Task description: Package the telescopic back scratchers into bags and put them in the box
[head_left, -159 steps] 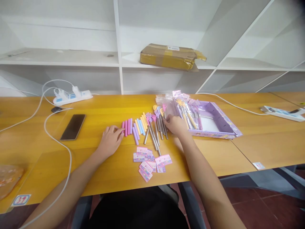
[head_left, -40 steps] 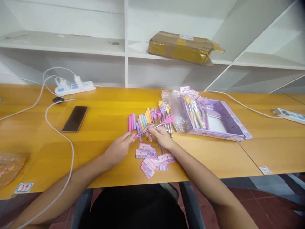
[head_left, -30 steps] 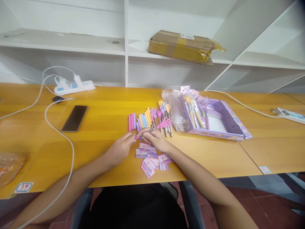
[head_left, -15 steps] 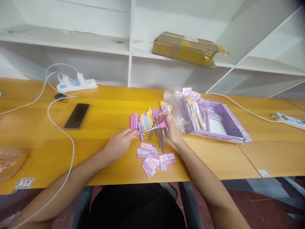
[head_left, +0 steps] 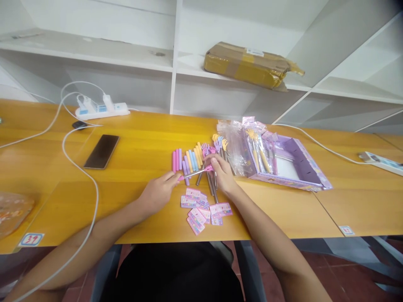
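Observation:
My left hand (head_left: 160,189) is closed around the pink handle end of a back scratcher with a metal rod (head_left: 193,173). At its other end, my right hand (head_left: 223,173) has its fingers closed about the pink claw head, which they partly cover. Beneath and beyond the hands lie loose metal rods with claw heads in purple, pink, blue and yellow (head_left: 224,144). Pink, purple, blue and yellow handle tubes (head_left: 192,159) are laid side by side just left of them. Nearer my body, several small printed cards (head_left: 197,212) overlap on the table.
A purple display box (head_left: 310,165) stands right, with bagged back scratchers (head_left: 260,153) over its left side and clear plastic bags (head_left: 233,138) beside it. Left are a phone (head_left: 101,152), a power strip (head_left: 103,111) and a trailing white cable (head_left: 91,180). A taped carton (head_left: 245,65) sits on the shelf.
My right hand has moved slightly left and its fingers have closed on the pink claw head, which was more exposed before. My left hand has kept its grip on the handle.

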Tool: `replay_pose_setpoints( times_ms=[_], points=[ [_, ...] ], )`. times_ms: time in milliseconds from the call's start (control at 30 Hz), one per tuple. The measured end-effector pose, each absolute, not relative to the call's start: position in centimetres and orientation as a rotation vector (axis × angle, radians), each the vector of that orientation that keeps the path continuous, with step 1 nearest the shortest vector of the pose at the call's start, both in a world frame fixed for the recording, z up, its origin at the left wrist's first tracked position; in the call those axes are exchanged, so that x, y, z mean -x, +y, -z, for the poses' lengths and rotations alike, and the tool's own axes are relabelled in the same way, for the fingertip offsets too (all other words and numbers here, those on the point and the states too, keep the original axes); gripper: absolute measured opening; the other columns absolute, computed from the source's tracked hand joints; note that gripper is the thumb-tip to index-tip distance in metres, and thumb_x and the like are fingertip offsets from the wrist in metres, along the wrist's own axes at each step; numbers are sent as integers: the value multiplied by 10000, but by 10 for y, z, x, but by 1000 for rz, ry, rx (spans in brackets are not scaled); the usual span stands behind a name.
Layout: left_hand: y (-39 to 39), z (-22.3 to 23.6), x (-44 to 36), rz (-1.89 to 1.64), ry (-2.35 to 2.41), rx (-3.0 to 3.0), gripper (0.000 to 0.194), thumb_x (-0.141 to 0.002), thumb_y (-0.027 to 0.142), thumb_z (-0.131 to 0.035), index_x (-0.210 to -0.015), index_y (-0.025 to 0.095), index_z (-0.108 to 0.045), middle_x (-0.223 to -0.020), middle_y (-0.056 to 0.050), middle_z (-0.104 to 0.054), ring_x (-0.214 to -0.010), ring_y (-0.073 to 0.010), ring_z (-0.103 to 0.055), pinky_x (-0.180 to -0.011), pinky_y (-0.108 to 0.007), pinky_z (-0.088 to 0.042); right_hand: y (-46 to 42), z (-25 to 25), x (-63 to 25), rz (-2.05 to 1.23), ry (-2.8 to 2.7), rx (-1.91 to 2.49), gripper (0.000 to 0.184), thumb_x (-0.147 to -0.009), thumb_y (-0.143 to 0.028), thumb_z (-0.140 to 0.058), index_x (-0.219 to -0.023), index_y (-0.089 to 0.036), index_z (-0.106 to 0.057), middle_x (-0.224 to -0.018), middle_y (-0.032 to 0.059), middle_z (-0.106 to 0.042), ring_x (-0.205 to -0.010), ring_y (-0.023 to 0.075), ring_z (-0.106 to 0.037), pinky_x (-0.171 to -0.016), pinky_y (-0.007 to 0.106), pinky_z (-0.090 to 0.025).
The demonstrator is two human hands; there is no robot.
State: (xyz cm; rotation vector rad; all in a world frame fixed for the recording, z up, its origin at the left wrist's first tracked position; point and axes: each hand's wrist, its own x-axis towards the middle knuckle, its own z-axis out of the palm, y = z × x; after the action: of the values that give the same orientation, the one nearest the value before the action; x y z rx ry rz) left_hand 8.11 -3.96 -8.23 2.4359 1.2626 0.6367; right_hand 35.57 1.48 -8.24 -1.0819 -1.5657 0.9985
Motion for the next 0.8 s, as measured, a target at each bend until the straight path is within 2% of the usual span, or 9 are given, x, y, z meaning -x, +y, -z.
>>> replay_pose_setpoints(
  times_ms=[367, 800],
  points=[
    [-44, 83, -84, -628, 1249, -2453, 309, -1126, 266, -368, -1204, 210, -662, -1007, -59, -672, -832, -177, -663, -801, -301, -570, 11, 85, -346, -1131, -1639, 1069, 476, -1014, -697, -538, -1037, -239, -664, -654, -23, -538, -516, 150, -455, -509, 296, -340],
    [-47, 86, -86, -678, 1252, -2435, 345, -1111, 242, -374, -1291, 230, -668, -1069, -80, -709, -975, -207, -709, -896, -327, -599, 5, 84, -334, -1209, -1600, 1076, 514, -970, -724, -594, -933, -212, -627, -665, -23, -559, -476, 112, -439, -445, 259, -318]
  ],
)
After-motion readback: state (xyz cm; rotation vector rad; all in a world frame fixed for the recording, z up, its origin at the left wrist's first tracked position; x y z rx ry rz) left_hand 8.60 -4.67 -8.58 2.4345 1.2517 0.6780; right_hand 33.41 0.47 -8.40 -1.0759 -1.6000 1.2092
